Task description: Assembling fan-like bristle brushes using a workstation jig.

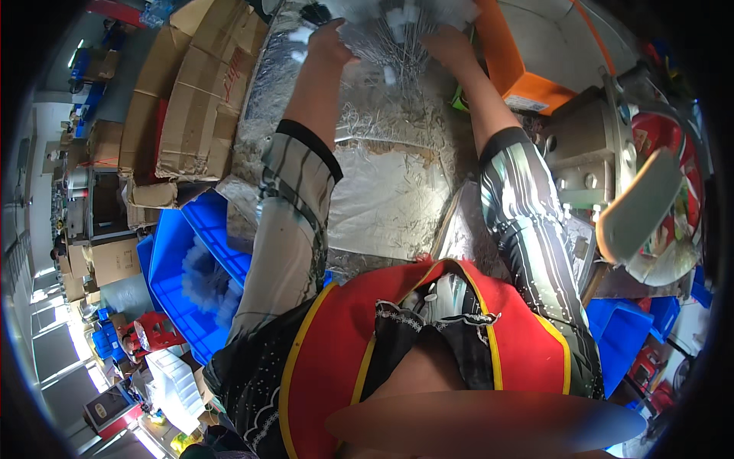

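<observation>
At the far end of the worktable lies a loose pile of thin wire-stemmed brushes with white, fluffy tips, partly smeared by motion. My left hand is at the pile's left side, thumb apart from the fingers, and I see nothing held in it. Just beyond it is a dark bristly tuft. On the opposite side, my right hand reaches in with its fingers stretched toward the wires. Those fingertips touch or nearly touch the stems; which of the two I cannot tell.
A worn, silvery sheet with a pale patch covers the table. Cardboard boxes stand left, above a blue bin holding grey-white fluffy pieces. An orange box is at the far right, near a metal machine and a padded paddle-shaped part.
</observation>
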The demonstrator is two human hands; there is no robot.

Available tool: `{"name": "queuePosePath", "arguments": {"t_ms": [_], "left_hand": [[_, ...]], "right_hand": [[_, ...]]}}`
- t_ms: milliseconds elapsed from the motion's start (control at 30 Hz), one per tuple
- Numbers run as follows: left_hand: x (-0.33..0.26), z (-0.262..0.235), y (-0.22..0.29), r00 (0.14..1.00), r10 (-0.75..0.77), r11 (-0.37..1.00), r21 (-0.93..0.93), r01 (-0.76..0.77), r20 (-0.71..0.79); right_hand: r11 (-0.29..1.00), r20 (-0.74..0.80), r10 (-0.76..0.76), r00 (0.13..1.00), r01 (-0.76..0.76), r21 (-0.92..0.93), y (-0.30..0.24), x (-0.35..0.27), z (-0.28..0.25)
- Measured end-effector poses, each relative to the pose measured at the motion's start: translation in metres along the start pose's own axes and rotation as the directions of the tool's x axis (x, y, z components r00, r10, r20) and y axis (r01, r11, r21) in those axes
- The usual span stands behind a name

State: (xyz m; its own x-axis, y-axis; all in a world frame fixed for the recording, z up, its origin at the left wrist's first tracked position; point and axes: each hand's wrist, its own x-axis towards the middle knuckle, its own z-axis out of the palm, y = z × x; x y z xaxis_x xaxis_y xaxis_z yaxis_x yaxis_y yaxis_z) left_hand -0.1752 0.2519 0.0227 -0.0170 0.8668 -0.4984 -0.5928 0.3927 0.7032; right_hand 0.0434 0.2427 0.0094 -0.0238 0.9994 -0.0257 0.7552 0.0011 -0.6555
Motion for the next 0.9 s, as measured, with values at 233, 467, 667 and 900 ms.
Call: {"name": "queuePosePath", "arguments": {"t_ms": [233,467,667,900], "left_hand": [[-0.025,-0.051,0.01,0.992,0.024,0.995,0.099,-0.012,-0.122],[0.007,-0.08,-0.014,0.975,0.123,0.98,0.177,-0.09,-0.186],[0.065,-0.082,-0.007,0.977,0.195,0.96,0.222,-0.171,-0.09],[0.07,-0.054,-0.011,0.994,0.111,0.985,-0.135,-0.108,0.019]], "right_hand": [[0.955,0.265,-0.012,0.964,0.09,-0.283,-0.02,-0.107,0.01],[0.995,0.332,0.054,0.942,-0.021,-0.101,-0.012,-0.142,0.025],[0.982,0.378,0.016,0.925,-0.086,0.17,-0.033,-0.173,-0.008],[0.902,-0.189,-0.068,0.98,0.141,0.409,-0.046,-0.099,-0.03]]}}
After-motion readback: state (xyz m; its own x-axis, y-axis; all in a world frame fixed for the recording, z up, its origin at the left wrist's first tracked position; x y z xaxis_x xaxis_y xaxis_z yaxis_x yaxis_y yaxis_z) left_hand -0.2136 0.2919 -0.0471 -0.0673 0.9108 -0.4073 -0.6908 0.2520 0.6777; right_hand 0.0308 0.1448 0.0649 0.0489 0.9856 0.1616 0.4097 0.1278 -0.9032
